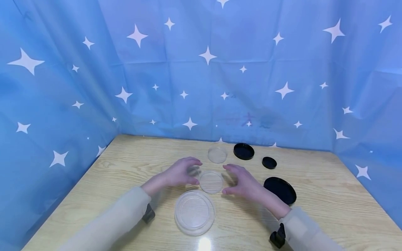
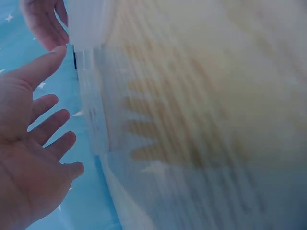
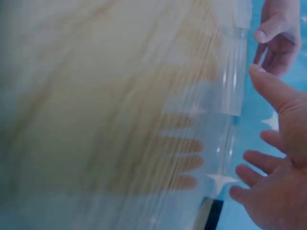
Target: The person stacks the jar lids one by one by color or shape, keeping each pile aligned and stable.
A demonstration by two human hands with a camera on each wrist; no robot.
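Note:
A clear round container [image 1: 211, 182] stands between my two hands, in the middle of a row of three clear ones. My left hand [image 1: 183, 171] is at its left side, fingers spread and loosely bent, holding nothing. On the other side my right hand [image 1: 243, 183] faces it in the same way, also holding nothing. In the wrist views a narrow gap shows between each palm and the clear walls; whether a fingertip touches is hard to tell. Nearer to me sits a larger clear container [image 1: 194, 212]. Behind is a third clear container [image 1: 217, 154].
Three round black lids lie to the right: a medium one [image 1: 244, 151] at the back, a small one [image 1: 269, 162], and a large one [image 1: 280, 190] partly behind my right forearm. A blue star-patterned curtain [image 1: 207, 87] borders the wooden table [image 1: 326, 195].

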